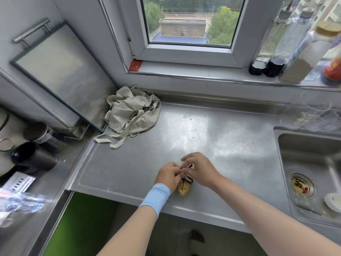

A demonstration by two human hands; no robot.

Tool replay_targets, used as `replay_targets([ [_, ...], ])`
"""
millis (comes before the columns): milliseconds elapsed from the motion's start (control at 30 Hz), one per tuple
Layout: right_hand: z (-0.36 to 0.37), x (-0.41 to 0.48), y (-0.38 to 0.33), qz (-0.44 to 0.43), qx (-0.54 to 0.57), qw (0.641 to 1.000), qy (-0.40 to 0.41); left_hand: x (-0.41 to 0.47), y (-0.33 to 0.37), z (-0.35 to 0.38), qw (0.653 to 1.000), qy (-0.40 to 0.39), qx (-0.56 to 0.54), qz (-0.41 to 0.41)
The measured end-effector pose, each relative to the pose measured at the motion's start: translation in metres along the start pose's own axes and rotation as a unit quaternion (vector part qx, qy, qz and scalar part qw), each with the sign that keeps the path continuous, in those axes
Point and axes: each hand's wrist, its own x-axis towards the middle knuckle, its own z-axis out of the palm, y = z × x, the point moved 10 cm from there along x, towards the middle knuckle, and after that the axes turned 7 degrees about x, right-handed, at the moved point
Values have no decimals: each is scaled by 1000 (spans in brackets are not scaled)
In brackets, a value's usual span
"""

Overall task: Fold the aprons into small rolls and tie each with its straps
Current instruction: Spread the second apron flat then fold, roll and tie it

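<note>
Near the front edge of the steel counter [221, 145], the small yellow cloth apron roll [183, 189] points its long axis toward the back, left hand [168, 175] and right hand [198, 170] pinching its thin dark strap [186, 168] over the far end.

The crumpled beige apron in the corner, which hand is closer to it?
Left. The left hand is on the side of the yellow roll facing the beige apron; the right hand is on the roll's far side, toward the sink. Both pinch its strap.

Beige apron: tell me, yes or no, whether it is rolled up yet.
No, the beige apron lies crumpled at the back of the counter, straps loose.
</note>
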Motion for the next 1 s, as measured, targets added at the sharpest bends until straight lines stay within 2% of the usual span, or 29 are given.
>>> replay_targets([
  [67, 8, 6, 0, -19, -31, 999, -11, -1, -7, -1, 999, -6, -30, -22],
  [133, 14, 8, 5, 2, -21, 999, -26, -3, -14, -2, 997, -1, -68, -45],
  [267, 17, 8, 3, -8, -39, 999, -2, -8, -16, -7, 994, 16, -92, -53],
  [367, 22, 9, 14, 47, 24, 999, 9, -9, -13, -10, 996, 25, -74, -48],
  [433, 21, 9, 23, 89, 59, 994, 39, -9, -12, -12, 996, 31, -69, -49],
  [533, 2, 5, 24, 93, 34, 988, 122, -9, -14, -14, 994, 40, -68, -79],
  [600, -6, 1, 24, 103, 115, 978, 139, -7, -16, -13, 992, 32, -63, -102],
  [667, -3, -3, 25, 137, 221, 958, 119, -5, -16, -11, 992, 23, -59, -110],
  [700, -1, -5, 26, 153, 231, 955, 108, -4, -15, -10, 992, 21, -62, -111],
  [800, 7, -12, 35, 203, 198, 956, 68, -3, -12, -8, 992, 14, -56, -113],
  [867, 15, -16, 41, 228, 218, 948, 38, -3, -12, -7, 991, 14, -60, -119],
  [1000, 13, -18, 42, 226, 208, 952, 21, -1, -12, -7, 990, 9, -56, -127],
])
